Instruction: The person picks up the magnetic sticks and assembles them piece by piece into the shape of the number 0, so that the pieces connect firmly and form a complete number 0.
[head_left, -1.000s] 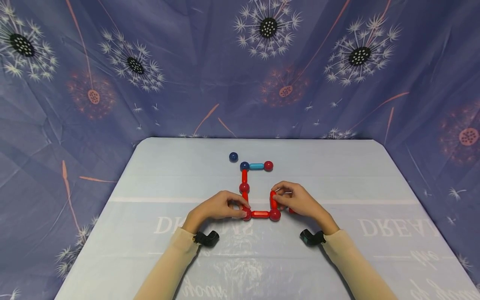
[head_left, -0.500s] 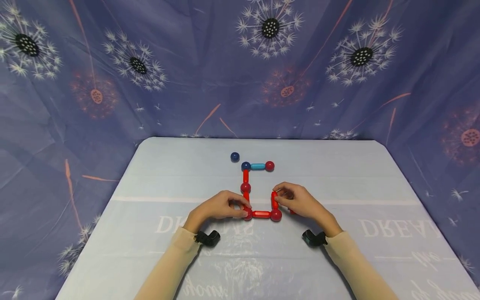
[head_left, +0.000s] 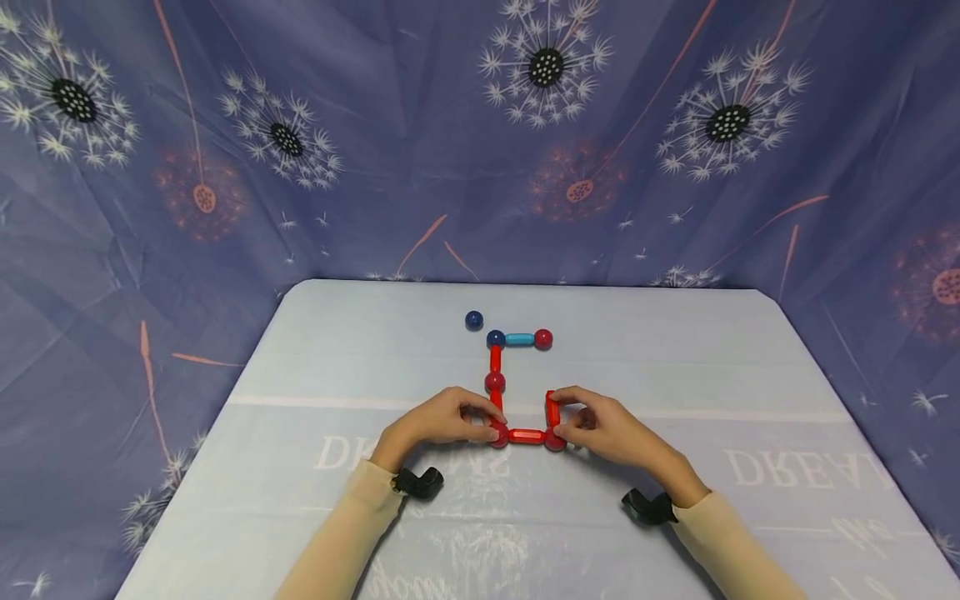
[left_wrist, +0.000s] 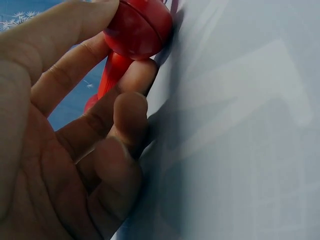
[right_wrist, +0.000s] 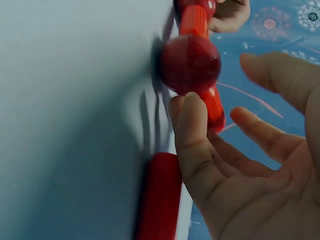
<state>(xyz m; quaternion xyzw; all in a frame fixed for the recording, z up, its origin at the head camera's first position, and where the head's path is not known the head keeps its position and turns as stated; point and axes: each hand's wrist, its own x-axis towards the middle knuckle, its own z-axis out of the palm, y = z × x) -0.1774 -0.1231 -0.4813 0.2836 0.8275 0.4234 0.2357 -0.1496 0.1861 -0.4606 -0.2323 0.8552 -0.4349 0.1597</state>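
Red rods and balls form a chain on the table. My left hand (head_left: 450, 417) pinches the red ball (left_wrist: 140, 30) at its left corner, thumb against it and fingers by the adjoining rod. A red rod (head_left: 527, 436) runs from there to the right corner ball (right_wrist: 190, 62), and a short red rod (head_left: 552, 408) extends away from that one. Over this corner is my right hand (head_left: 607, 429), its fingers loosely bent. In the right wrist view its thumb is apart from the ball, with a fingertip right at the ball's lower side.
Farther up the chain are a red ball (head_left: 494, 382), a dark blue ball (head_left: 496, 339), a light blue rod (head_left: 519, 340) and an end red ball (head_left: 543, 339). A lone dark blue ball (head_left: 474, 321) sits behind. Another red rod (right_wrist: 160, 200) lies below the right hand.
My right hand has moved slightly toward me, from the short red rod's side to over the corner ball, its fingers loosened. My left hand stays at its ball.
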